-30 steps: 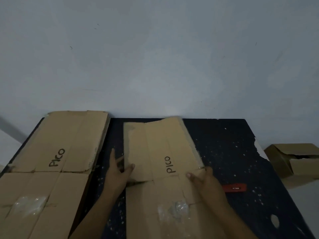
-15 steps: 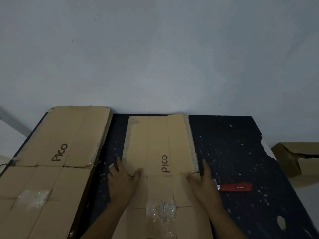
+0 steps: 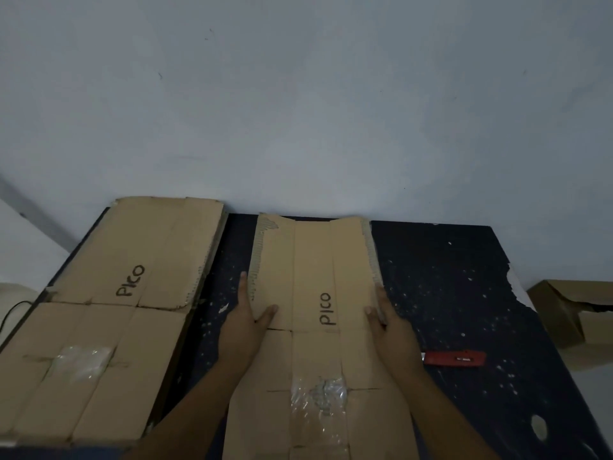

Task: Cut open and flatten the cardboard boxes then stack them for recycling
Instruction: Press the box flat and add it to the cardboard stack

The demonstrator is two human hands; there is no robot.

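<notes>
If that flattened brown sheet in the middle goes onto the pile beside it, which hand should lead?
Probably the left hand: it rests on the middle flattened brown cardboard sheet's edge nearest the left flattened cardboard stack. The right hand holds the far edge.

Dim, flat light; soft focus, wide-angle edge bowing.

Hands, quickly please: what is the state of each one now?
Left hand: open, straight fingers on the left edge of the middle flattened cardboard.
Right hand: open, fingers on its right edge.
</notes>
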